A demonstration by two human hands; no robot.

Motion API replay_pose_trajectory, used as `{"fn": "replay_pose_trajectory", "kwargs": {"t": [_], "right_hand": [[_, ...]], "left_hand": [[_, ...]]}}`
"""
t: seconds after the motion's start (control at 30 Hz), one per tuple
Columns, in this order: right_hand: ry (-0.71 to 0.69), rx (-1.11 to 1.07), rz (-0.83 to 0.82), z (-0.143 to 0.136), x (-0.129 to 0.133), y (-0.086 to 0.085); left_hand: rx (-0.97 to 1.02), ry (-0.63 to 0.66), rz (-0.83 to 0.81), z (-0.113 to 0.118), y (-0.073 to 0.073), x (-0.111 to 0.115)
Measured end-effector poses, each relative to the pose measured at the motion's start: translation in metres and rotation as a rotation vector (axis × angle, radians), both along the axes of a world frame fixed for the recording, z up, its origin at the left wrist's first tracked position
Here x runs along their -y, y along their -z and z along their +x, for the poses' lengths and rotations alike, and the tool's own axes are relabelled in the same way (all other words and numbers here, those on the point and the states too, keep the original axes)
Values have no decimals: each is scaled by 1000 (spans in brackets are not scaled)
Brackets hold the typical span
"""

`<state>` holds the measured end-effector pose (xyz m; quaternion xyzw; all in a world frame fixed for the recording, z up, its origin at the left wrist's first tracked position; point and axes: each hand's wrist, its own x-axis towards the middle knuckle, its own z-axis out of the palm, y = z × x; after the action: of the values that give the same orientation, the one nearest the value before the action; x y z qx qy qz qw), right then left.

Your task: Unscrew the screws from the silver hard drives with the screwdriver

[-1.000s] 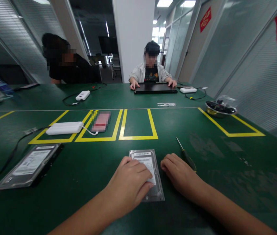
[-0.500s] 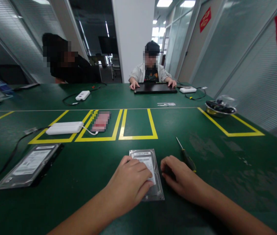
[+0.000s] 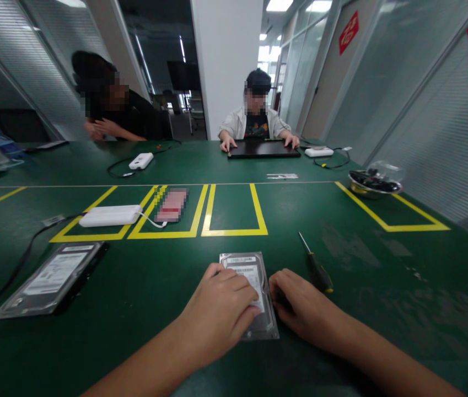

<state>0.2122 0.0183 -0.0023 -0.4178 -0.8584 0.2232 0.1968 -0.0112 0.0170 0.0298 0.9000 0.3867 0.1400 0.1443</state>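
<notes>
On the table (image 3: 155,286), under the left hand (image 3: 227,300): one hard drive (image 3: 264,325). At its right edge, the right hand (image 3: 295,300); just beyond that hand, a screwdriver (image 3: 318,270). Well to the left, a second hard drive (image 3: 58,273). Behind the drives, three taped frames (image 3: 234,232) side by side, an oblong box (image 3: 109,216) across the left one. Far right, a bowl (image 3: 368,192) on the table. Farther back, a flat panel (image 3: 262,149) before a person (image 3: 237,124).
</notes>
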Motion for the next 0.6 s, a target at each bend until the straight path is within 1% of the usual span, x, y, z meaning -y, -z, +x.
{"fn": "replay_pose_trajectory", "kwargs": {"t": [0.23,0.4,0.5,0.6], "right_hand": [[-1,9,-10,0,0,-3],[61,-101,-60,7,-4,-9],[99,-242,-184,5,-2,-15],[73,-467,-382,-1,4,-20]], "left_hand": [[4,2,-2,0,0,1],[24,3,12,0,1,0],[95,4,68,0,3,0],[226,30,184,2,5,0]]}}
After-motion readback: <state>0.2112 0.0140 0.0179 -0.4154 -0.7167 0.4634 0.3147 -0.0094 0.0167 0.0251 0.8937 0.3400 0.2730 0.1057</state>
